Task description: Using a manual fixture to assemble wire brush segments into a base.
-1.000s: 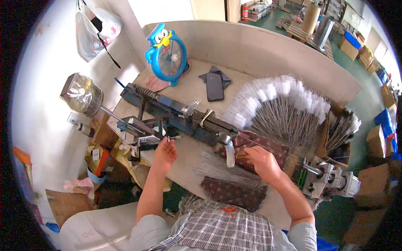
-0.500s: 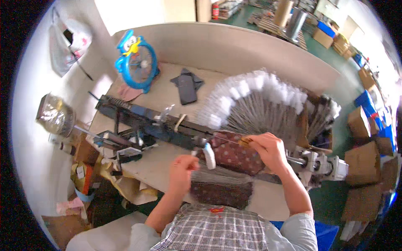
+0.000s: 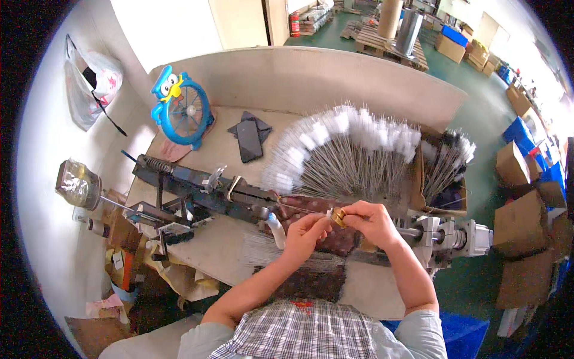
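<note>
My right hand [image 3: 375,224] pinches a small brass-coloured round piece [image 3: 339,216] over the machine. Close beside it, my left hand [image 3: 306,236] has thumb and forefinger pressed together. A small whitish bit shows at those fingertips, too small to name. From the dark machine bar [image 3: 197,179] a thin wire [image 3: 299,207] runs toward the brass-coloured piece. Below my hands lies a dark red spotted cloth [image 3: 344,242]. Just left of my left hand, a white-wrapped handle [image 3: 275,231] sticks out from the machine. A bundle of thin wires [image 3: 263,248] lies nearer me, partly behind my left forearm.
White-tufted wire brushes [image 3: 353,143] fan out across the table's back. A carton [image 3: 427,179] at the right holds more brushes. A motor with shaft [image 3: 448,234] stands at the right edge. A blue cartoon-shaped fan [image 3: 185,110] and a phone [image 3: 249,141] sit at the back left.
My left hand has moved right and up, from beside the white handle to the brass-coloured piece. My right hand has shifted slightly left and down. The whole view has turned a little.
</note>
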The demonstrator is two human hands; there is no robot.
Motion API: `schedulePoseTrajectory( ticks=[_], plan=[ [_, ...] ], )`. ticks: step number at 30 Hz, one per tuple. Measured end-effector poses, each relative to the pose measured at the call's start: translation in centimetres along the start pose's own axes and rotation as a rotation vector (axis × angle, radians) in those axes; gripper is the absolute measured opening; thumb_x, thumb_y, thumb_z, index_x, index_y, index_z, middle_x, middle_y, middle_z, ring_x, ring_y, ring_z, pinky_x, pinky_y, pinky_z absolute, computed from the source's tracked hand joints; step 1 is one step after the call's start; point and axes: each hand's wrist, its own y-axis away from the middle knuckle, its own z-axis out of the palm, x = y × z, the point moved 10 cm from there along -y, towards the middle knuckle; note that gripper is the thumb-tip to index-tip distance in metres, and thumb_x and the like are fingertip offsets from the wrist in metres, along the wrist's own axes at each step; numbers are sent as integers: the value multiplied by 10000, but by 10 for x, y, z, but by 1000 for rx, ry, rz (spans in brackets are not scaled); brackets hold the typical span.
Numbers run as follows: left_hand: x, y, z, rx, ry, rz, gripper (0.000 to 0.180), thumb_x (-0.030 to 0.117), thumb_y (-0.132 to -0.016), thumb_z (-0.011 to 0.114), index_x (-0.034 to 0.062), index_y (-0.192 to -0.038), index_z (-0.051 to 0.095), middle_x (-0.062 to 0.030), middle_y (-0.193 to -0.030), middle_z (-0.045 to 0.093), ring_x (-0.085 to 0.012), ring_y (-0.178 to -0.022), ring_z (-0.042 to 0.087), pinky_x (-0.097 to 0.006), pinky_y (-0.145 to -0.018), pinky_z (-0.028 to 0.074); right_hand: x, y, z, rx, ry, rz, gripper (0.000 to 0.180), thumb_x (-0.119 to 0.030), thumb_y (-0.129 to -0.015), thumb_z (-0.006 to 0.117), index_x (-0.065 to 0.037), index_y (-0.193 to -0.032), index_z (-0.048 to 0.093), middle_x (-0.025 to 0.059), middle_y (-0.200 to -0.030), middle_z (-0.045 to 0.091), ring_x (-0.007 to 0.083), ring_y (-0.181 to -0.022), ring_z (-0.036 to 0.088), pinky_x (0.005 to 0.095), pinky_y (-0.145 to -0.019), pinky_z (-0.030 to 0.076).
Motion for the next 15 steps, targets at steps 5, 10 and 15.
schedulePoseTrajectory(
  ticks=[5, 10, 15],
  plan=[
    [-2, 8, -37, 269, 186, -56, 150, 157, -883, 572, 27, -932, 628, -6, -769, 608, -49, -639, 513, -179, -569, 404, -34, 2, 12, -67, 265, -262, 174, -118, -737, 676, -55, -899, 681, 76, -790, 630, 234, -737, 588, 313, -687, 476],
    [13, 22, -58, 407, 303, -65, 145, 175, -878, 587, 33, -901, 611, -20, -724, 595, -88, -606, 519, -220, -565, 431, -75, -15, 32, 125, 508, -444, 152, -133, -719, 665, -87, -864, 673, 45, -728, 597, 237, -725, 563, 359, -683, 478],
    [-1, 18, -54, 326, 446, -185, 170, 208, -887, 579, 39, -884, 598, -31, -708, 586, -93, -590, 518, -225, -545, 426, -66, -39, 66, 156, 702, -431, 158, -185, -763, 627, -52, -837, 669, 63, -746, 610, 251, -746, 578, 354, -672, 482]
  ],
)
